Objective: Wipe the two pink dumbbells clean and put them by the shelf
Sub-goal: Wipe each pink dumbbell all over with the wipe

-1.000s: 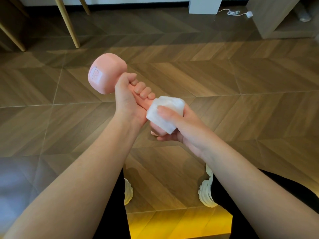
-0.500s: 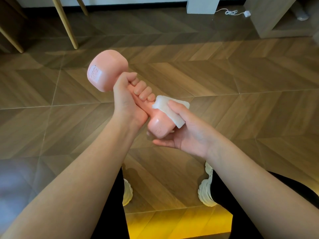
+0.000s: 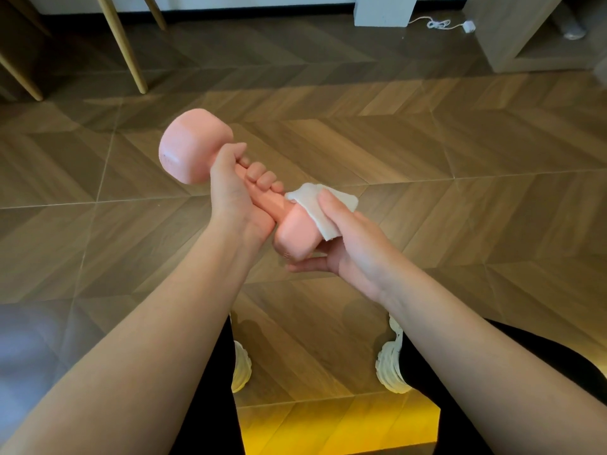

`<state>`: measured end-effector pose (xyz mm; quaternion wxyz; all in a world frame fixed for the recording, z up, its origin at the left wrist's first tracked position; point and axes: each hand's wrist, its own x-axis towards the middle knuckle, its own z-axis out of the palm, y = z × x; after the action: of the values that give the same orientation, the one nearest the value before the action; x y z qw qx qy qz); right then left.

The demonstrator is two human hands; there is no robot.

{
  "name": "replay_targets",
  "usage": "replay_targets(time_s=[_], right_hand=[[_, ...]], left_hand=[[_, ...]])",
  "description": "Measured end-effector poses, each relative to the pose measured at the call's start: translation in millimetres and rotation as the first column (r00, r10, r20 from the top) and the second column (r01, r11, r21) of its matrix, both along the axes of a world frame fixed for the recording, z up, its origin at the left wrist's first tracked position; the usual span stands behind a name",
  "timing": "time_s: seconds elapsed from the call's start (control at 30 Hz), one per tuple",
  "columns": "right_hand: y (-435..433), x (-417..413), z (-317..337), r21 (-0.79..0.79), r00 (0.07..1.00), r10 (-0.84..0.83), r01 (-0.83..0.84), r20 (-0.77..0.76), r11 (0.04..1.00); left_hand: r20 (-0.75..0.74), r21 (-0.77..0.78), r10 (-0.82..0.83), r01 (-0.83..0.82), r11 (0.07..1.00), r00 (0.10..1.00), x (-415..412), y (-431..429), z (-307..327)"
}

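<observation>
A pink dumbbell (image 3: 193, 146) hangs in the air in front of me, tilted with one head up at the left and the other head low near my right palm. My left hand (image 3: 235, 198) grips its handle, fingers curled round it. My right hand (image 3: 348, 247) holds a folded white wipe (image 3: 320, 206) under the thumb, pressed against the side of the lower head, with the fingers cupped beneath that head. Only this one dumbbell is in sight.
Herringbone wood floor spreads all around. Slanted wooden furniture legs (image 3: 123, 44) stand at the far left. A wooden shelf unit (image 3: 502, 31) sits at the top right, with a white block (image 3: 386, 9) and a white cable (image 3: 440, 24) near it. My white shoes (image 3: 391, 366) are below.
The wipe has slid from the near face of the lower head round to its far right side, baring the pink head. The dumbbell and my left hand barely moved.
</observation>
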<state>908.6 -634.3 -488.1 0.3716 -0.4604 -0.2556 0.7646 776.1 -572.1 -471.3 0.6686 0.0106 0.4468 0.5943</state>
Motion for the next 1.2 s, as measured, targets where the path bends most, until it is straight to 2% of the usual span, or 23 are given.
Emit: replay_targets(time_s=[0.13,0.3,0.37,0.47,0.6,0.67,0.8,0.93,1.13,1.2], right_hand=[[0.0,4.5,-0.9,0.076,0.991,0.107,-0.101,-0.077,0.992],[-1.9,-7.9,-3.1,0.039,0.988,-0.005,-0.001,0.153,0.999],[-1.3,-8.3,-2.0,0.029,0.985,-0.032,0.028,0.170,0.999],[0.7,-0.1,2.9,0.018,0.997,-0.032,0.031,0.064,0.999],[-2.7,9.0,4.0,0.111,0.991,0.102,-0.092,-0.084,0.990],[-5.4,6.7,1.1,0.117,0.995,0.091,-0.085,-0.049,0.990],[-9.7,-6.3,-0.5,0.091,0.988,-0.052,0.038,0.147,0.995],[-7.9,-7.9,-3.0,0.112,0.980,-0.107,0.089,0.170,0.990],[-4.5,7.1,-2.2,0.189,0.995,0.072,-0.058,-0.065,0.980],[-4.8,7.9,-4.6,0.179,0.991,0.088,-0.070,-0.098,0.981]], left_hand=[[0.011,0.006,-0.001,0.001,1.000,1.000,-2.9,1.0,1.1],[-0.028,0.026,-0.034,0.034,0.999,0.999,2.3,-1.6,-1.3],[-0.012,0.021,-0.033,0.034,0.999,0.999,5.8,-1.6,-1.6],[0.018,0.022,-0.032,0.032,0.999,0.999,6.2,0.2,0.2],[0.017,0.031,-0.033,0.033,0.999,0.999,0.8,1.7,0.8],[0.009,0.025,-0.043,0.043,0.999,0.999,-0.2,1.4,0.2],[-0.010,0.013,-0.069,0.070,0.997,0.998,2.0,-0.8,-0.3],[0.040,0.010,-0.032,0.032,0.999,0.999,5.0,0.3,0.7],[0.027,0.044,-0.040,0.038,0.998,0.999,-1.0,2.2,3.6],[0.026,0.041,-0.035,0.034,0.999,0.999,-3.0,1.4,2.3]])
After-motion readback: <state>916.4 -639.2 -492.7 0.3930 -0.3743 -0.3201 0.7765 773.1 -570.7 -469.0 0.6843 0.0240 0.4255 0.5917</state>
